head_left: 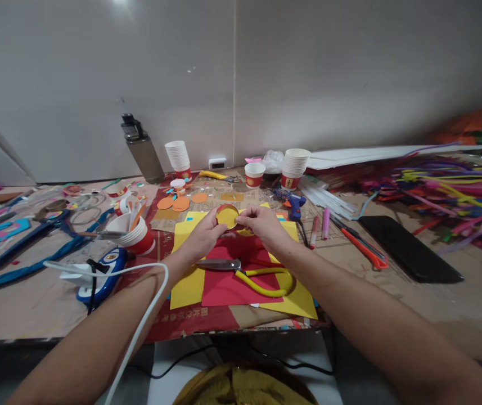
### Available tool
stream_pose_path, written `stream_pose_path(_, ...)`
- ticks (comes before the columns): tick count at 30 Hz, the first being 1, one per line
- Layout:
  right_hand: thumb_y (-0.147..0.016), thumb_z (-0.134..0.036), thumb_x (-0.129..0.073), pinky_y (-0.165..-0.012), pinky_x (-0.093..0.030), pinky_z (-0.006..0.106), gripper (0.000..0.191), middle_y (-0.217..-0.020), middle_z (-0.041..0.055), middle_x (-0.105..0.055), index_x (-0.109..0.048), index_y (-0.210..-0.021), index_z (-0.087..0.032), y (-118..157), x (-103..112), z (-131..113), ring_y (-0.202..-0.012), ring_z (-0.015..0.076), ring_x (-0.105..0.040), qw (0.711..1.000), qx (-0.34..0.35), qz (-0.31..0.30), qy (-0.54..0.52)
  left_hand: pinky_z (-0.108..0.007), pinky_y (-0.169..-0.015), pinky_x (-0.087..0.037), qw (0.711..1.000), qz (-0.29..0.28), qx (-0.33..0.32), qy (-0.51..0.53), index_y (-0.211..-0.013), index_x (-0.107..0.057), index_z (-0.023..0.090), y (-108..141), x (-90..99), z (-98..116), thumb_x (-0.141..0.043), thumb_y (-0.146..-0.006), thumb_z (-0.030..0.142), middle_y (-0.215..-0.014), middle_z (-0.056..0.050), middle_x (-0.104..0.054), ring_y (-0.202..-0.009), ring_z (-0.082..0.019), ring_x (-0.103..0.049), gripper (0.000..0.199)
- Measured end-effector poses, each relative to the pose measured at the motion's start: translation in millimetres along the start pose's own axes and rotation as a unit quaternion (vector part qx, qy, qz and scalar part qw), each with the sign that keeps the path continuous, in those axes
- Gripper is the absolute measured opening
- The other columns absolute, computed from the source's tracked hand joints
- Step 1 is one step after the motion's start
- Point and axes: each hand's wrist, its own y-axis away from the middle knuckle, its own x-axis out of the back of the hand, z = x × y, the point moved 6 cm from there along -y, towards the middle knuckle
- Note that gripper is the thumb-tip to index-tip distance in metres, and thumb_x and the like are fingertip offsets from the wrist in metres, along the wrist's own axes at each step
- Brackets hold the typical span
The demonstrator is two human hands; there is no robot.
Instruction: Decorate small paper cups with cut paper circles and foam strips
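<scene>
My left hand (207, 229) has closed around the left side of a round yellow piece with a red rim (227, 216), held up over the paper sheets. I cannot make out whether it is a cut cup end or a flat disc. From the right, the fingertips of my right hand (261, 225) pinch at its edge. Below both hands lie a red paper sheet (224, 289) and yellow sheets (185, 292). Scissors with yellow handles (261, 281) rest on the red sheet, blades pointing left.
Behind the sheets are orange paper discs (180, 203), a yellow-handled cutter (213, 175), stacked paper cups (295, 163) and a blue glue gun (294, 205). A black phone-like slab (409, 247) lies right. A white cable (150, 315) crosses over my left forearm beside a blue power strip (108, 270).
</scene>
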Motion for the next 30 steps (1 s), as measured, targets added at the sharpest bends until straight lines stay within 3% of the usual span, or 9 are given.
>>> stream_pose_path(17, -0.06, -0.031, -0.071, -0.052, -0.035, 0.024, 0.019, -0.057, -0.004, -0.056, -0.058, -0.063, -0.016, 3, -5, -6, -0.052, 0.0079, -0.046, 0.999, 0.01, -0.031, -0.023, -0.027, -0.075, -0.056, 0.998, 0.058, -0.036, 0.0, -0.113, -0.056, 0.023, -2, 6.2, -1, -0.061, -0.078, 0.019, -0.11, -0.003, -0.066, -0.09, -0.016, -0.065, 0.035)
stream_pose_path(23, -0.059, -0.031, -0.074, -0.049, -0.033, 0.022, 0.022, -0.053, -0.0041, -0.054, -0.056, -0.06, -0.017, 3, -7, 0, -0.05, 0.0073, -0.043, 0.995, -0.04, -0.048, -0.081, -0.027, -0.07, -0.056, 0.998, 0.018, -0.014, 0.055, -0.117, -0.055, 0.021, -1, 2.1, 6, -0.064, -0.075, 0.018, -0.111, -0.005, -0.066, -0.088, -0.017, -0.067, 0.043)
stream_pose_path(30, -0.061, -0.03, -0.076, -0.049, -0.031, 0.022, 0.021, -0.059, -0.0009, -0.058, -0.06, -0.065, -0.016, 4, -13, 1, -0.053, 0.0081, -0.046, 0.973, -0.103, -0.111, -0.175, -0.025, -0.061, -0.054, 0.991, -0.045, -0.014, 0.123, -0.138, -0.044, 0.027, 3, 4.5, 21, -0.063, -0.078, 0.02, -0.106, -0.007, -0.068, -0.085, -0.02, -0.07, 0.064)
